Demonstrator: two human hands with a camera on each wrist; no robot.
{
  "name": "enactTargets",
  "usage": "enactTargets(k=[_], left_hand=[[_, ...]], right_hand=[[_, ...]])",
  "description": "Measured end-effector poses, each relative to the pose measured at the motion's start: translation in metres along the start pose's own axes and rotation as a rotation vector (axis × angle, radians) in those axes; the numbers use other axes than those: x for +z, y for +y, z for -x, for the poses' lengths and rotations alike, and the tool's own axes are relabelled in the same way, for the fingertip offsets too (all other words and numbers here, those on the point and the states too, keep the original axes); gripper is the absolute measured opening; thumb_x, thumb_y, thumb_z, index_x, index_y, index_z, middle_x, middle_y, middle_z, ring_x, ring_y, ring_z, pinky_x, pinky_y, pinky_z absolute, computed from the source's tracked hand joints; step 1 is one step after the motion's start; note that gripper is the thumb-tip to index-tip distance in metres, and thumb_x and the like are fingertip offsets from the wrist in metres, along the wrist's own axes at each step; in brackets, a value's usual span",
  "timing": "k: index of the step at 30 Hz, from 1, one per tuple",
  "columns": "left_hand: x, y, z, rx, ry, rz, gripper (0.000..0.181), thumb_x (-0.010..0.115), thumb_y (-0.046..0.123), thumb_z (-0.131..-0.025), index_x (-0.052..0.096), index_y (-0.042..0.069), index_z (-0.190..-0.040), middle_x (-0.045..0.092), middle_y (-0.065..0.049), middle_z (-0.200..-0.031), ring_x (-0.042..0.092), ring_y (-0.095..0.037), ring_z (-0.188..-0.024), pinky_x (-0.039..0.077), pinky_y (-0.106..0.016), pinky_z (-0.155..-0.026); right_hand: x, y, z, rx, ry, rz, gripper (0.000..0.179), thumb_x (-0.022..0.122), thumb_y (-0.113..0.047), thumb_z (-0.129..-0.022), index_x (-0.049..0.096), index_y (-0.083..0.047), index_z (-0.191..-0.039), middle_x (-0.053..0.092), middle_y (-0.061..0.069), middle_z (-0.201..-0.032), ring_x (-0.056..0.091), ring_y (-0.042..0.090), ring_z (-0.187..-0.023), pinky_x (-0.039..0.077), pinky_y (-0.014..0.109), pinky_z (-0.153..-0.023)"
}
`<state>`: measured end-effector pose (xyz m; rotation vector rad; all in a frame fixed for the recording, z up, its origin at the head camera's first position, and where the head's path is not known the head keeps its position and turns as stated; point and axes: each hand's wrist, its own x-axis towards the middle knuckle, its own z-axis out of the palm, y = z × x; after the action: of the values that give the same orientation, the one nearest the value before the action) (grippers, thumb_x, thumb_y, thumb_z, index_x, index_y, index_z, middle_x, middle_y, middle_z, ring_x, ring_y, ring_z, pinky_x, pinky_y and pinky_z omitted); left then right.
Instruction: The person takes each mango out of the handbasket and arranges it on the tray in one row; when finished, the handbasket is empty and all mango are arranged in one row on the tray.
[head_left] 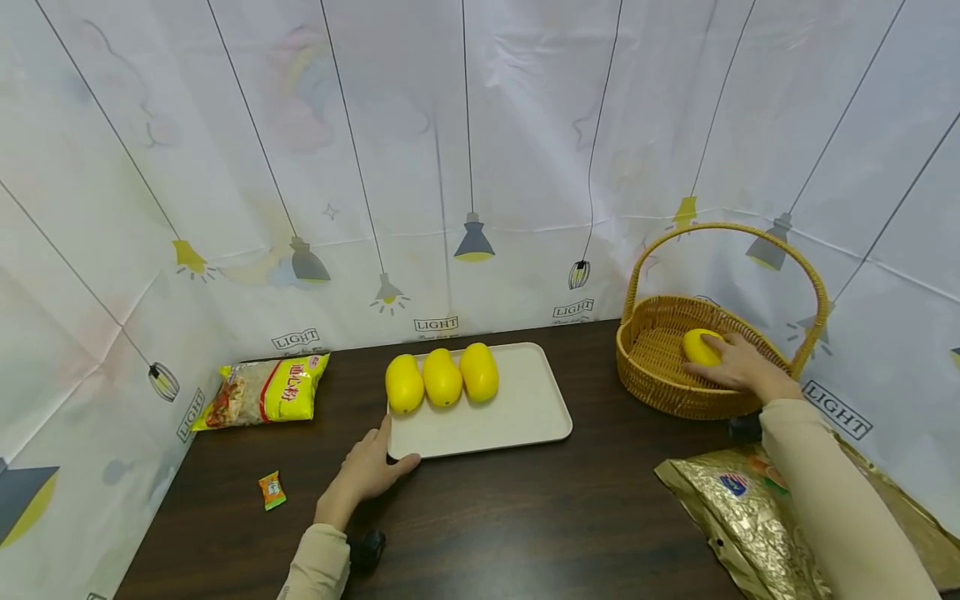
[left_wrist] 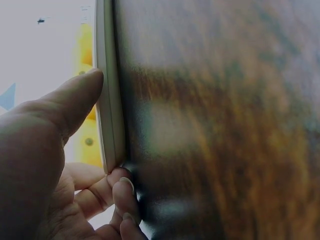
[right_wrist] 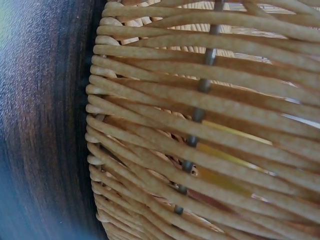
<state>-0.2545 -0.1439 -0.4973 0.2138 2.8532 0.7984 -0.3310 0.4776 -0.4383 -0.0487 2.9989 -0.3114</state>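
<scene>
In the head view my right hand (head_left: 738, 364) reaches into a wicker basket (head_left: 645, 387) and grips a yellow mango (head_left: 701, 346) there. The basket's weave (right_wrist: 150, 100) fills most of the right wrist view and hides that hand. My left hand (head_left: 367, 471) holds the near left corner of a white tray (head_left: 480, 433). Seen from the left wrist, the thumb (left_wrist: 82, 95) lies against the tray's rim (left_wrist: 111, 115) and the fingers (left_wrist: 122, 195) curl at its corner. Three yellow mangoes (head_left: 442, 379) lie side by side on the tray's left part.
A yellow food packet (head_left: 266, 392) lies at the back left, with a small orange-and-green wrapped candy (head_left: 272, 490) nearer me. Under my right forearm is a large gold bag (head_left: 738, 508). The basket's tall handle (head_left: 723, 227) arches over it. A printed curtain (head_left: 517, 167) stands behind the dark table (head_left: 600, 500).
</scene>
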Motion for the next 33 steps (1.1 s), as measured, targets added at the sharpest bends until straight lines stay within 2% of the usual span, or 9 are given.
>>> enactTargets(k=[6, 16, 33], left_hand=[[-0.003, 0.001, 0.002, 0.008, 0.0, -0.008, 0.095, 0.068, 0.049, -0.093, 0.018, 0.005, -0.161, 0.053, -0.024, -0.14, 0.059, -0.039, -0.117, 0.047, -0.06, -0.098], [0.0, 0.001, -0.001, -0.017, -0.012, 0.009, 0.096, 0.067, 0.051, -0.092, 0.017, 0.008, -0.162, 0.053, -0.022, -0.141, 0.058, -0.037, -0.117, 0.046, -0.062, -0.099], [0.001, -0.002, -0.002, -0.018, -0.006, 0.001, 0.097, 0.067, 0.052, -0.092, 0.016, 0.008, -0.162, 0.052, -0.022, -0.141, 0.058, -0.038, -0.119, 0.046, -0.062, -0.099]], right_hand=[[0.004, 0.001, -0.004, -0.086, 0.046, 0.019, 0.096, 0.063, -0.058, -0.091, 0.031, 0.007, -0.153, 0.03, 0.045, -0.147, 0.031, 0.063, -0.131, 0.033, 0.076, -0.102], [0.005, -0.003, -0.002, -0.175, 0.093, 0.032, 0.084, 0.068, -0.048, -0.092, 0.04, 0.006, -0.149, 0.04, 0.044, -0.141, 0.04, 0.061, -0.125, 0.038, 0.073, -0.097], [-0.005, -0.015, 0.004, -0.216, 0.146, -0.004, 0.078, 0.066, -0.043, -0.096, 0.037, 0.004, -0.152, 0.038, 0.042, -0.143, 0.043, 0.059, -0.124, 0.041, 0.07, -0.095]])
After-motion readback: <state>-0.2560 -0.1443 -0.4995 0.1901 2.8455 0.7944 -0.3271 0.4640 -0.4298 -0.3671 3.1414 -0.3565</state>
